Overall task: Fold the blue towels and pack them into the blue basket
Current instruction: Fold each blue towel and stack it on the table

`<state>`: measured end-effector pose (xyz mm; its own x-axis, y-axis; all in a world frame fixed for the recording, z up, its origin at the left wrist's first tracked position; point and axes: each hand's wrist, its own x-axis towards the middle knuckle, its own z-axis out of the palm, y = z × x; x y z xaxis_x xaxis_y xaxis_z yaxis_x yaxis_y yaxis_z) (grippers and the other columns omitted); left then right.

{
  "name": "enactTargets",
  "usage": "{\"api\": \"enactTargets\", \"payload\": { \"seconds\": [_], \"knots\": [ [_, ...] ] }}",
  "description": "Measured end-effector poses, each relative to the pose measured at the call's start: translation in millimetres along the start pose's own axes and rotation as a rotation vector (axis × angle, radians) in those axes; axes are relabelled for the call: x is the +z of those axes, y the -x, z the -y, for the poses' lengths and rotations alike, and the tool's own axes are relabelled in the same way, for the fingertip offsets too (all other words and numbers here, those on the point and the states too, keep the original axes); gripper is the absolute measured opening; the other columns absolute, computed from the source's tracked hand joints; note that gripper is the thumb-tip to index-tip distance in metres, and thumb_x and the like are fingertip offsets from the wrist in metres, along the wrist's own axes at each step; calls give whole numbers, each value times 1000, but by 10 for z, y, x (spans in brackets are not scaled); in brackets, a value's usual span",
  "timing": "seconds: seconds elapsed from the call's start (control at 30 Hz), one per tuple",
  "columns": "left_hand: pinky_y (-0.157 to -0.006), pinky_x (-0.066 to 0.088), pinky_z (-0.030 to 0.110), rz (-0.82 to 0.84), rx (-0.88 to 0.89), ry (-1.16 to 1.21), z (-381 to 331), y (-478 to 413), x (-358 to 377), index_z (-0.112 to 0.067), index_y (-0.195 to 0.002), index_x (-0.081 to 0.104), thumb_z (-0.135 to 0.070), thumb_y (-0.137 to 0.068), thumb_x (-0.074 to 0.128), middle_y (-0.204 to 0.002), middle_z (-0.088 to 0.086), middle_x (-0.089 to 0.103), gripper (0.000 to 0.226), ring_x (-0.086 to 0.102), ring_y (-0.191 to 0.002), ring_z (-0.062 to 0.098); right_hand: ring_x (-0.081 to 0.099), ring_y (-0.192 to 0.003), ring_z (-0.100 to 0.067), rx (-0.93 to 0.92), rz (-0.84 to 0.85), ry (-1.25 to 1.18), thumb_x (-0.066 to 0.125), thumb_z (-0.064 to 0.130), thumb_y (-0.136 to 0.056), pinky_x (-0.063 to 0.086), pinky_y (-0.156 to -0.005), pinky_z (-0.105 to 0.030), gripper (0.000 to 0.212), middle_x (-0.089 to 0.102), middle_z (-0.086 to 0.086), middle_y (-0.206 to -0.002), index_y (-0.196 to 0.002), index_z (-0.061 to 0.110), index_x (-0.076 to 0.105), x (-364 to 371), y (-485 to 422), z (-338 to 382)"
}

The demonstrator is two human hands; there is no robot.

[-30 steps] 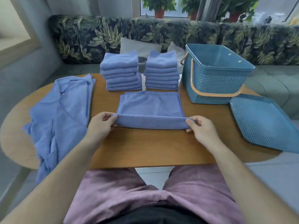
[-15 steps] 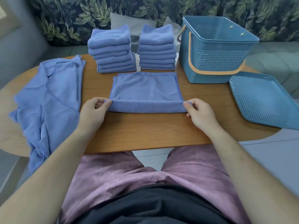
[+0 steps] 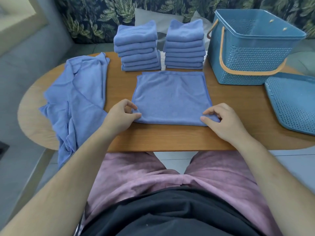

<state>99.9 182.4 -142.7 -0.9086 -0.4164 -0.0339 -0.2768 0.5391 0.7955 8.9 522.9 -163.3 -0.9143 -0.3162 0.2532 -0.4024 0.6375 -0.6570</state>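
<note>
The towel (image 3: 172, 96) lies flat on the tabletop (image 3: 170, 138), folded to a broad rectangle. Its long axis runs left to right, from one hand to the other. Its rounded fold edge faces the person and its hemmed far edge points at the stacks beyond.

The left hand (image 3: 119, 116) and right hand (image 3: 225, 121) each take one near corner. Both forearms reach in from the lower corners of the view, palms down and wrists low over the tabletop's near edge. The fingers (image 3: 130, 105) of each hand are curled, thumb and forefinger closed narrow on the cloth in a pinch, the other fingers tucked behind.

Straight beyond the fingers, just past the towel's far edge, stand two stacks of folded towels. The left stack (image 3: 138, 48) and the right stack (image 3: 185, 46) stand side by side with a small gap. Each holds several towels; the exact count is hard to tell.

Beyond and to the right of the right-hand fingers stands one blue basket (image 3: 252, 55), upright and open, its orange handle hanging down across the front wall. One perforated blue lid (image 3: 293, 103) lies flat to the right of those fingers, just beside the basket's base.

To the left of the left-hand fingers lies one loose heap of unfolded blue towels (image 3: 76, 96), spilling over the tabletop's edge. How many it holds cannot be told.
</note>
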Motion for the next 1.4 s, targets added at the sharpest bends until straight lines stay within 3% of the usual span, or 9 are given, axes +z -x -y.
{"api": "enactTargets", "payload": {
  "seconds": [0.27,0.4,0.6,0.73,0.87,1.03,1.13,1.23,1.4],
  "knots": [
    [-60,38,31,-46,33,-106,-25,28,-1,-22,-85,58,-15,-79,73,-66,-5,46,17,48,-64,15,50,-107,-17,43,-14,56,76,25,-86,42,-100,-34,14,57,6,-105,-99,29,74,15,24,20],
    [-84,42,35,-231,393,-346,-32,25,195,-23,-99,67,-18,-85,68,-106,-7,56,15,57,-99,23,46,-129,-22,-68,-38,386,54,35,-88,36,-102,-41,39,57,8,-132,-124,30,68,59,48,207],
    [-119,28,37,174,478,-545,-48,-5,413,-34,-148,48,-68,-91,30,-161,-11,33,69,26,-150,9,3,-155,-6,-9,369,426,31,54,-106,3,-127,-34,55,12,16,-168,-158,38,28,139,58,306],
    [-87,50,36,57,547,-543,-144,33,303,-33,-122,66,-63,-93,41,-109,-16,68,49,59,-106,10,48,-132,-20,-17,298,414,43,48,-103,38,-108,-34,36,61,10,-135,-120,30,69,-17,45,439],
    [-74,51,35,-37,621,-473,-134,72,357,-29,-117,68,-54,-95,46,-89,-12,61,40,57,-82,8,56,-89,-25,-67,144,540,55,43,-97,41,-68,-36,37,57,4,-80,-66,23,55,7,85,585],
    [-125,4,39,180,462,-632,-118,17,550,-42,-155,29,-77,-88,17,-168,-9,11,77,2,-156,17,15,-155,-19,-147,340,416,45,51,-103,17,-123,-37,56,24,7,-167,-155,32,38,286,37,555],
    [-126,7,39,230,471,-649,-143,40,513,-44,-156,25,-81,-83,14,-166,-13,16,83,6,-155,16,-5,-156,-12,-105,477,442,27,62,-103,-3,-126,-33,64,1,13,-169,-161,38,15,308,37,549],
    [-100,45,35,111,601,-651,-175,78,376,-41,-139,52,-77,-87,32,-127,-17,62,67,54,-122,12,28,-149,-19,-128,450,487,32,64,-100,24,-122,-39,57,34,13,-160,-150,38,42,159,94,625],
    [-76,49,40,-54,714,-415,-172,67,430,-29,-106,71,-49,-95,50,-87,-18,59,32,53,-81,11,53,-96,-17,-178,337,484,47,57,-98,46,-81,-36,33,57,11,-93,-94,30,65,32,186,762]
  ]
}}
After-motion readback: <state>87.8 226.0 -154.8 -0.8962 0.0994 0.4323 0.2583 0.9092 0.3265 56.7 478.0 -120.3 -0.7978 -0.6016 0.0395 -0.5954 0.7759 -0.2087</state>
